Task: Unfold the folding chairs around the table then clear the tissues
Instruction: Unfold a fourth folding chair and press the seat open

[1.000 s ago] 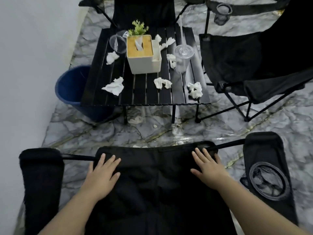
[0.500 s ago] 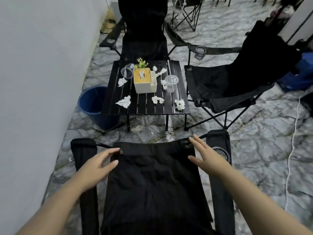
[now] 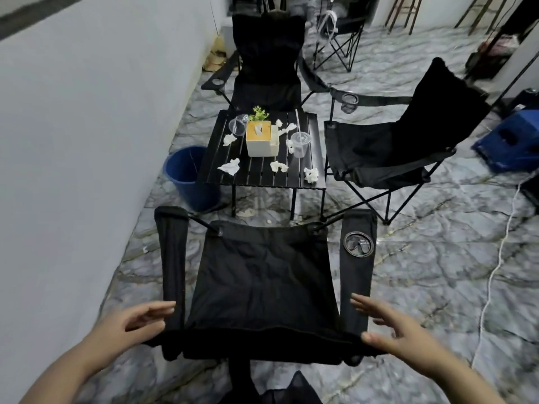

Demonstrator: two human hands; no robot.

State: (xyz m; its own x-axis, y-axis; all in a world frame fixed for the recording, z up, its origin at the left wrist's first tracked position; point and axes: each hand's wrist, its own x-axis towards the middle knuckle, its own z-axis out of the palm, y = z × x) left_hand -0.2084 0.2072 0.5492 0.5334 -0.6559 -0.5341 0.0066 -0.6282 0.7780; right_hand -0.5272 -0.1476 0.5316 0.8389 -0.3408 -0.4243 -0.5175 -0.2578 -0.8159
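A black folding chair [image 3: 262, 287] stands unfolded right in front of me, its seat facing the small black slatted table [image 3: 256, 177]. My left hand [image 3: 131, 325] hovers open beside the chair's left armrest near the back. My right hand [image 3: 390, 325] is open by the right armrest, fingers spread, holding nothing. Two more black chairs stand unfolded, one behind the table [image 3: 267, 62] and one on its right [image 3: 388, 147]. Several crumpled white tissues [image 3: 230, 167] lie on the table around a white tissue box [image 3: 260, 138].
A blue bucket [image 3: 186, 176] stands on the floor left of the table, against the white wall [image 3: 87, 141]. Two clear plastic cups [image 3: 300, 144] and a small green plant [image 3: 259, 113] sit on the table. A blue crate [image 3: 513, 141] and a white cable [image 3: 495, 266] lie at the right.
Both hands have left the chair seat's front edge and drawn back to its rear corners. The view has pulled back and up, showing the whole chair.
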